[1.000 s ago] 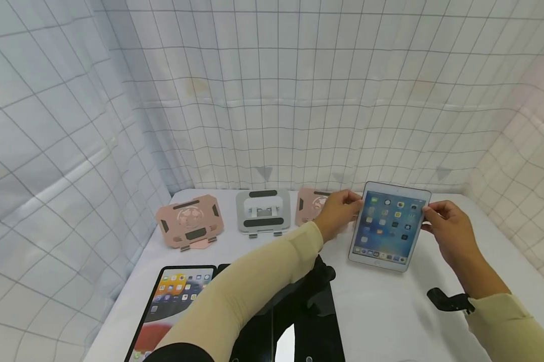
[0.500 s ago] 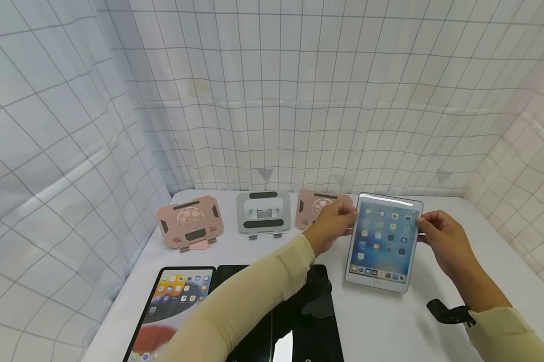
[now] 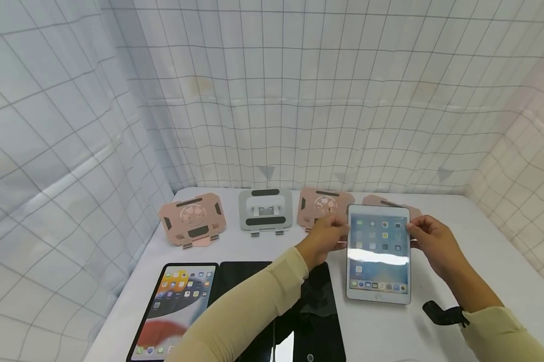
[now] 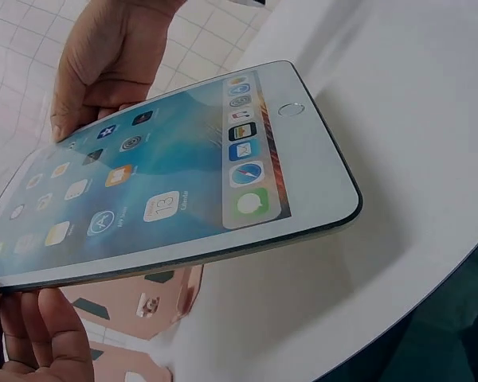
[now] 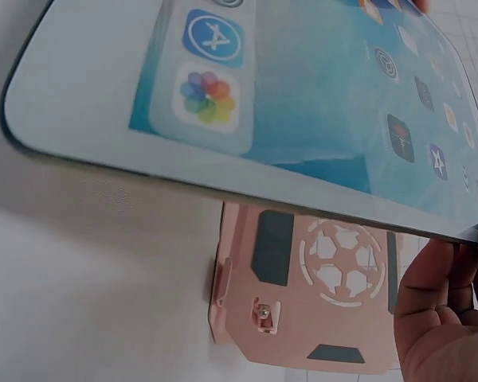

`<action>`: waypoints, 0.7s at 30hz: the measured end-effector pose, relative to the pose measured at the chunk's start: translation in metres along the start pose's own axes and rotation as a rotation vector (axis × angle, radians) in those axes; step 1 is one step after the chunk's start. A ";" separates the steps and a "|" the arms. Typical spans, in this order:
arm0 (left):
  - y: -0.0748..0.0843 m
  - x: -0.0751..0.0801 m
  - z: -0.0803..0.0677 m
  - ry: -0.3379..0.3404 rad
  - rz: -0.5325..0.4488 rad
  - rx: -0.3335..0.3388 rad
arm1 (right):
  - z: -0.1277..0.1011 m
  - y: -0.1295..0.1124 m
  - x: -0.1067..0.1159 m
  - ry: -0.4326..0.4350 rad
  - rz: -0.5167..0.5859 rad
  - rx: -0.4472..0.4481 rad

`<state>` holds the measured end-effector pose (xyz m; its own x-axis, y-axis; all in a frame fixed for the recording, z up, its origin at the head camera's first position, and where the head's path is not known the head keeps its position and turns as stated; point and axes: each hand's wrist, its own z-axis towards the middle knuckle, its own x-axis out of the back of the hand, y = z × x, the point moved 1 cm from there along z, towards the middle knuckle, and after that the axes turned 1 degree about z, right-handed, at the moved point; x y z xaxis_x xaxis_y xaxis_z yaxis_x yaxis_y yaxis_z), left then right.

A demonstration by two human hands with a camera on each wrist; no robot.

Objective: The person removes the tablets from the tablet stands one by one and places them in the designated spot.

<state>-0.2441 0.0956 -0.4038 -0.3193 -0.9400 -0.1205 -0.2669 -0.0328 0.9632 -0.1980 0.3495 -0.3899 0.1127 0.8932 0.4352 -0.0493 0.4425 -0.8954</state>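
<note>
A white-bordered tablet (image 3: pixel 378 254) with a home button and a lit screen of app icons is raised off the white table. My left hand (image 3: pixel 325 238) pinches its left edge, thumb on the front and fingers behind. On the opposite edge my right hand (image 3: pixel 436 246) pinches it the same way, as the right wrist view also shows with that hand (image 5: pixel 446 310). Behind the tablet a pink stand (image 3: pixel 391 202) is partly hidden. Its soccer-ball cutout and dark pads show on a pink stand (image 5: pixel 311 286) under the tablet in the right wrist view.
Along the back of the table lie a pink stand (image 3: pixel 194 219), a grey stand (image 3: pixel 265 210) and another pink stand (image 3: pixel 319 201). In front lie a lit tablet (image 3: pixel 174 306) and black glossy slabs (image 3: pixel 319 311), partly under my left arm. A white grid curtain (image 3: pixel 272 100) surrounds the table.
Both hands have brought the tablet down, towards me and slightly left, and turned it from slanted to nearly straight. A pink stand behind it has come into view.
</note>
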 end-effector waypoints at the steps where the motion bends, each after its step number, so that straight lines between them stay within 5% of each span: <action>1: -0.003 0.000 -0.001 0.003 -0.012 0.014 | -0.001 0.002 -0.001 -0.004 -0.001 -0.008; 21: -0.029 0.003 -0.021 0.061 -0.097 0.170 | -0.010 0.015 -0.019 -0.114 -0.008 -0.130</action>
<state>-0.2181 0.0866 -0.4273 -0.2301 -0.9543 -0.1909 -0.4453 -0.0712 0.8926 -0.1913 0.3386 -0.4125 -0.0007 0.8961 0.4439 0.0811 0.4425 -0.8931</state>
